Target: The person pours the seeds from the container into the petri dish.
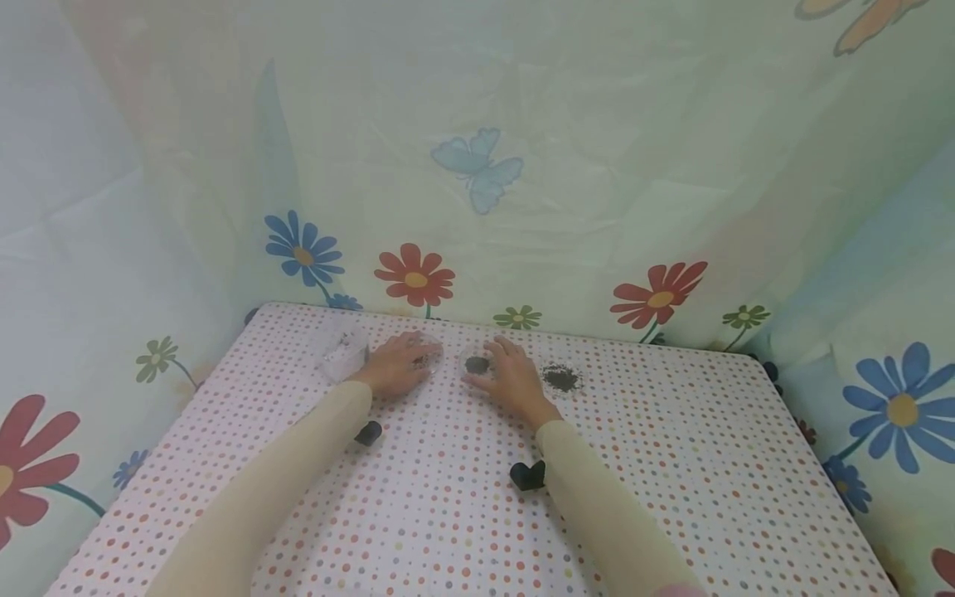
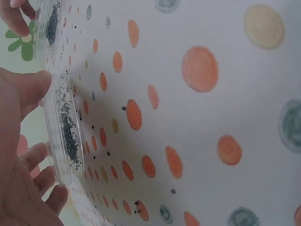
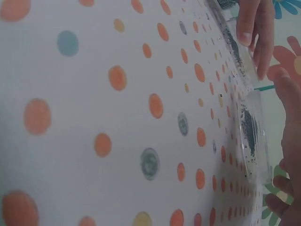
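Note:
Two clear shallow round dishes with dark granules are at the far side of the dotted table. My left hand (image 1: pixel 395 365) is at the left dish (image 2: pixel 68 132), its thumb and fingers bent around opposite sides of the rim. Granules are scattered over the bottom of that dish. Around the right dish (image 3: pixel 251 134) my right hand (image 1: pixel 513 377) spreads its thumb and fingers, apparently not closed on the rim. The granules there form a denser dark patch. In the head view, the left hand partly covers its dish.
Right of the right hand is a dark granule pile (image 1: pixel 561 377). A clear container with whitish contents (image 1: pixel 345 355) stands beyond the left wrist. Black shapes (image 1: pixel 528 476) show beside the forearms. Loose granules dot the tablecloth (image 1: pixel 448 514); a flowered curtain (image 1: pixel 567 207) hangs behind.

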`<state>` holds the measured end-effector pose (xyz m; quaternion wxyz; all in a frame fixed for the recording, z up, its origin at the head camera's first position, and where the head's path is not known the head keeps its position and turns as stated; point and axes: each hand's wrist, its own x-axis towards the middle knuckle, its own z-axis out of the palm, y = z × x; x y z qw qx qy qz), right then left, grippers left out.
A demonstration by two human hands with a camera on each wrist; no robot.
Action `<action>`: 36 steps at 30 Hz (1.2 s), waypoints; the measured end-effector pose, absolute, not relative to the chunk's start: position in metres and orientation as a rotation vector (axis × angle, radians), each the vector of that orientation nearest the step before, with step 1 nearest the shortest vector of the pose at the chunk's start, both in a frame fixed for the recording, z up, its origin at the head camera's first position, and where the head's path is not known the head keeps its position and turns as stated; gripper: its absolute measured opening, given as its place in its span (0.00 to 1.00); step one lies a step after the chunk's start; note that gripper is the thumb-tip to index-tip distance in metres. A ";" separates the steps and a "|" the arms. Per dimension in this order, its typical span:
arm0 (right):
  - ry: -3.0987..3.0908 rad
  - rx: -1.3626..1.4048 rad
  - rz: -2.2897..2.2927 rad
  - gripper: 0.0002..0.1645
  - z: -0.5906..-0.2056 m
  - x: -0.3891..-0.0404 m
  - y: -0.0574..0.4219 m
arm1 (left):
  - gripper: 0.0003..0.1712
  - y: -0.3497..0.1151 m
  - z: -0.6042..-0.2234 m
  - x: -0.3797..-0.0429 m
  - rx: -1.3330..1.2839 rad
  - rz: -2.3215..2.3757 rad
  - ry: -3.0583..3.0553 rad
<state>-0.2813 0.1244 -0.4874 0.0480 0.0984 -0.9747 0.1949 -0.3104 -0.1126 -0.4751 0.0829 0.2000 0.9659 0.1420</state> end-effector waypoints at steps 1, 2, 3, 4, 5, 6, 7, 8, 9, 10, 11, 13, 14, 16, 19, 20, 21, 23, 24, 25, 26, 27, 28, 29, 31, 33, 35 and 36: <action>-2.963 0.301 0.586 0.48 -0.487 -0.281 0.125 | 0.29 -0.113 -0.475 -0.311 0.598 0.427 2.882; -2.956 0.297 0.588 0.49 -0.487 -0.281 0.126 | 0.29 -0.113 -0.475 -0.311 0.602 0.427 2.883; -2.948 0.290 0.583 0.49 -0.487 -0.280 0.126 | 0.28 -0.113 -0.475 -0.311 0.606 0.427 2.885; -2.945 0.284 0.580 0.49 -0.486 -0.280 0.127 | 0.28 -0.113 -0.475 -0.311 0.607 0.429 2.885; -2.945 0.277 0.579 0.49 -0.485 -0.279 0.128 | 0.28 -0.113 -0.475 -0.310 0.606 0.431 2.885; -2.944 0.275 0.581 0.48 -0.484 -0.277 0.128 | 0.28 -0.113 -0.474 -0.310 0.606 0.431 2.885; -2.943 0.268 0.585 0.48 -0.482 -0.276 0.130 | 0.28 -0.113 -0.473 -0.309 0.608 0.436 2.881; -2.943 0.260 0.592 0.48 -0.481 -0.274 0.131 | 0.28 -0.112 -0.473 -0.309 0.611 0.433 2.881; -2.947 0.254 0.592 0.48 -0.480 -0.273 0.133 | 0.28 -0.112 -0.472 -0.308 0.609 0.433 2.878; -2.949 0.253 0.604 0.48 -0.478 -0.271 0.135 | 0.28 -0.112 -0.471 -0.308 0.608 0.433 2.876; -2.950 0.251 0.609 0.48 -0.477 -0.269 0.136 | 0.28 -0.112 -0.470 -0.307 0.607 0.432 2.876; -2.952 0.247 0.622 0.49 -0.474 -0.265 0.140 | 0.29 -0.112 -0.469 -0.307 0.604 0.433 2.876; -2.948 0.248 0.636 0.49 -0.473 -0.263 0.142 | 0.29 -0.112 -0.468 -0.307 0.604 0.432 2.878; -2.936 0.261 0.645 0.49 -0.470 -0.259 0.147 | 0.29 -0.112 -0.468 -0.306 0.602 0.439 2.881; -2.912 0.269 0.630 0.47 -0.467 -0.251 0.156 | 0.29 -0.112 -0.470 -0.306 0.603 0.436 2.877; -2.905 0.269 0.624 0.46 -0.467 -0.249 0.159 | 0.29 -0.112 -0.471 -0.306 0.602 0.437 2.872; -2.901 0.266 0.614 0.46 -0.466 -0.246 0.161 | 0.29 -0.112 -0.472 -0.306 0.603 0.435 2.867; -2.902 0.257 0.600 0.45 -0.465 -0.242 0.165 | 0.29 -0.112 -0.473 -0.305 0.604 0.422 2.863; -2.903 0.252 0.601 0.44 -0.465 -0.239 0.166 | 0.29 -0.113 -0.474 -0.305 0.613 0.419 2.863; -2.907 0.243 0.600 0.44 -0.464 -0.237 0.167 | 0.29 -0.113 -0.473 -0.305 0.617 0.417 2.867; -2.908 0.243 0.604 0.44 -0.463 -0.235 0.168 | 0.29 -0.114 -0.473 -0.305 0.620 0.414 2.875; -2.912 0.241 0.606 0.44 -0.462 -0.233 0.168 | 0.29 -0.114 -0.472 -0.305 0.627 0.408 2.886; -2.914 0.238 0.603 0.44 -0.460 -0.231 0.168 | 0.29 -0.115 -0.472 -0.305 0.632 0.407 2.897; -2.916 0.234 0.600 0.44 -0.459 -0.229 0.169 | 0.29 -0.116 -0.471 -0.305 0.639 0.409 2.903; -2.915 0.224 0.602 0.44 -0.456 -0.224 0.170 | 0.29 -0.116 -0.470 -0.305 0.639 0.411 2.903; -2.917 0.210 0.597 0.44 -0.453 -0.218 0.173 | 0.29 -0.116 -0.470 -0.306 0.632 0.416 2.892; -2.918 0.184 0.601 0.44 -0.451 -0.213 0.178 | 0.29 -0.115 -0.472 -0.306 0.636 0.417 2.880; -2.920 0.168 0.606 0.44 -0.450 -0.210 0.180 | 0.29 -0.114 -0.474 -0.307 0.639 0.419 2.876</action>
